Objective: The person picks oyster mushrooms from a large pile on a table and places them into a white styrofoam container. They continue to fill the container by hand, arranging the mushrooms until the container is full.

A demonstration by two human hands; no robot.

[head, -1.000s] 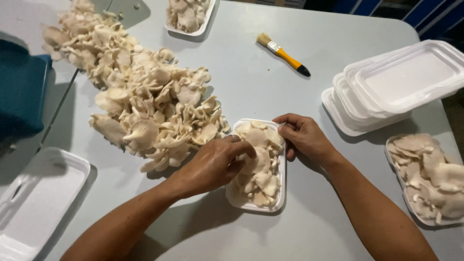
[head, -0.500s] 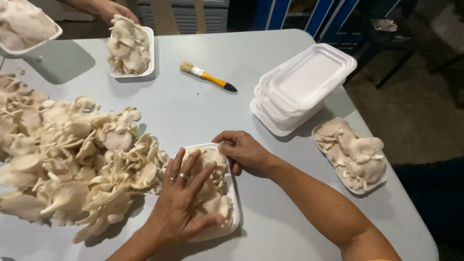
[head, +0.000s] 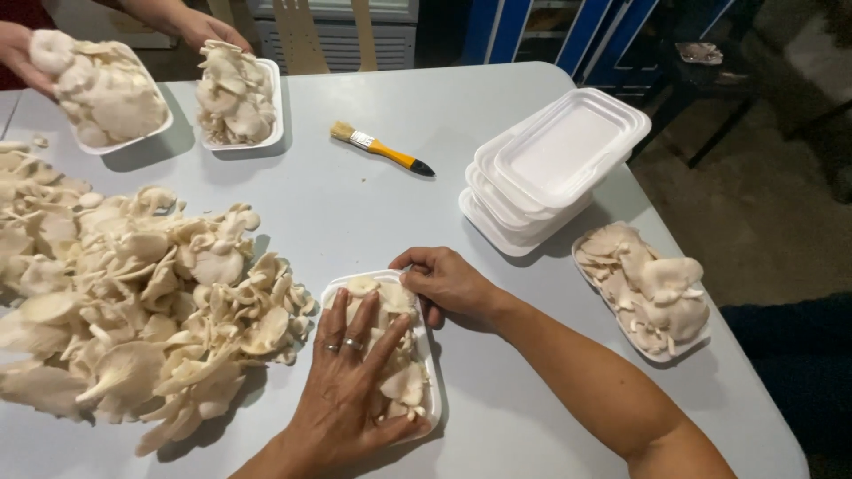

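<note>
Item: white foam tray [head: 431,404], filled with oyster mushrooms [head: 390,377], set on the pale grey surface [head: 355,200] at the near edge, just right of the large loose mushroom heap [head: 133,302].

Left hand [head: 351,390]: laid flat, palm down, fingers spread over the mushrooms, which appear to be pressed level in the tray; nothing is gripped. Two rings are worn. The forearm enters from the lower edge.

Right hand [head: 448,284]: curled against the tray's far right corner, fingertips on the rim and top mushrooms, apparently so the tray is steadied and its contents kept from spilling. The forearm runs diagonally toward the lower right.

Nearby stock: a stack of empty foam trays [head: 555,164] is kept to the right, within reach; a filled tray [head: 648,297] is set aside near the right edge. A yellow-handled brush [head: 382,149] lies in the middle, apart from everything.

Far side: two heaped trays [head: 235,98] are held by another person's hands [head: 200,31].
</note>
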